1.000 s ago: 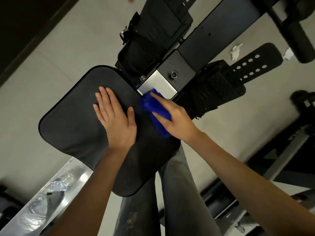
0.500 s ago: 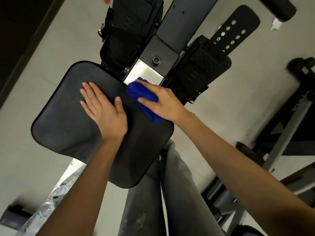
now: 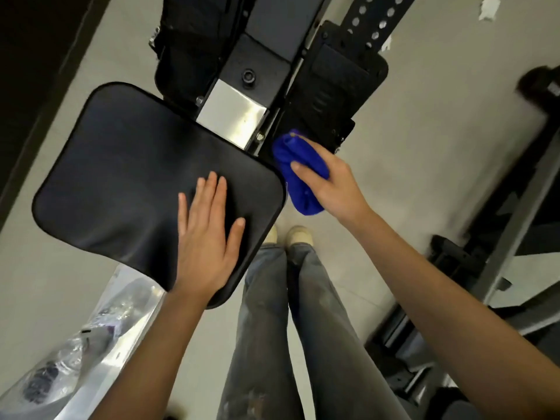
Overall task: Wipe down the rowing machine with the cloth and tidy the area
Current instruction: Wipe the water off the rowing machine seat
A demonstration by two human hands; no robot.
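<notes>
The rowing machine's black padded seat point(image 3: 121, 177) fills the left middle of the head view. My left hand point(image 3: 209, 237) lies flat on the seat's near right part, fingers spread. My right hand point(image 3: 336, 186) grips a bunched blue cloth point(image 3: 298, 174) just off the seat's right edge, at the near corner of the black right footrest point(image 3: 336, 86). A shiny metal plate point(image 3: 233, 116) on the rail sits between the seat and the footrests. The left footrest point(image 3: 188, 50) with its strap is at the top.
Scraps of white paper point(image 3: 488, 7) lie on the floor at the top right. Dark gym equipment frames point(image 3: 500, 237) stand along the right. The silver rail with a clear plastic wrap point(image 3: 75, 359) runs to the bottom left. My legs and shoes point(image 3: 298, 234) are below the seat.
My right hand has carried the cloth off the seat to the right, down to the right footrest's corner. My left hand has slid toward the seat's near right part. The camera has tilted down.
</notes>
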